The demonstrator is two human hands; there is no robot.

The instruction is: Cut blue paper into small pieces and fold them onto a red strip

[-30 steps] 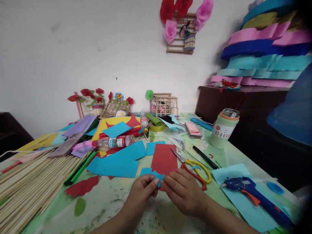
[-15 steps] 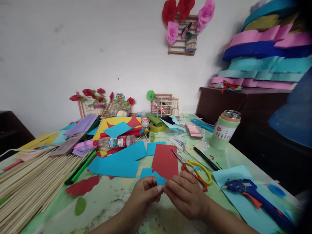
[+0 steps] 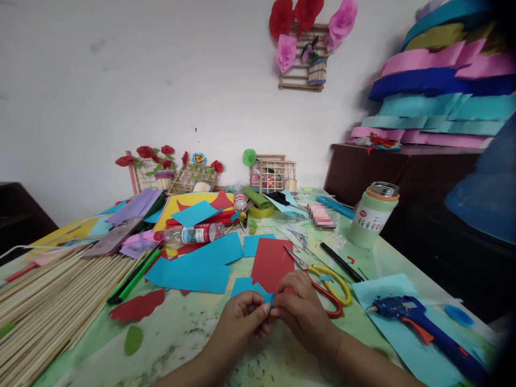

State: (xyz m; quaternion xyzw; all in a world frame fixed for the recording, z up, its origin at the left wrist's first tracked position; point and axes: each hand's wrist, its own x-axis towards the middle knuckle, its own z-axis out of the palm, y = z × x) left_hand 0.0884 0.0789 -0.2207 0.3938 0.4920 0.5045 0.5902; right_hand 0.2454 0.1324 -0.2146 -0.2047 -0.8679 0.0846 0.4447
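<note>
My left hand [image 3: 243, 321] and my right hand [image 3: 303, 309] meet over the near middle of the table, fingertips almost touching. Between them is a small piece of blue paper [image 3: 268, 297], pinched by both thumbs and fingers; its lower part is hidden by the fingers. Just beyond the hands lie a blue paper scrap [image 3: 241, 285] and a red paper sheet [image 3: 269, 263]. A pair of scissors [image 3: 328, 290] with red and yellow handles rests right beside my right hand, its blades over the red sheet.
To the right are a blue glue gun [image 3: 419, 317] on light blue paper, a black pen [image 3: 341, 262] and a green jar [image 3: 371, 217]. Bamboo sticks [image 3: 68, 306], a green-and-black cutter [image 3: 135, 277], and a plastic bottle [image 3: 195, 234] occupy the left. Larger blue sheets [image 3: 197, 269] lie mid-table.
My right hand's fingers have lifted and bent more, shifting their pinch on the blue paper. More red paper shows beneath that hand. My left hand stays nearly in place.
</note>
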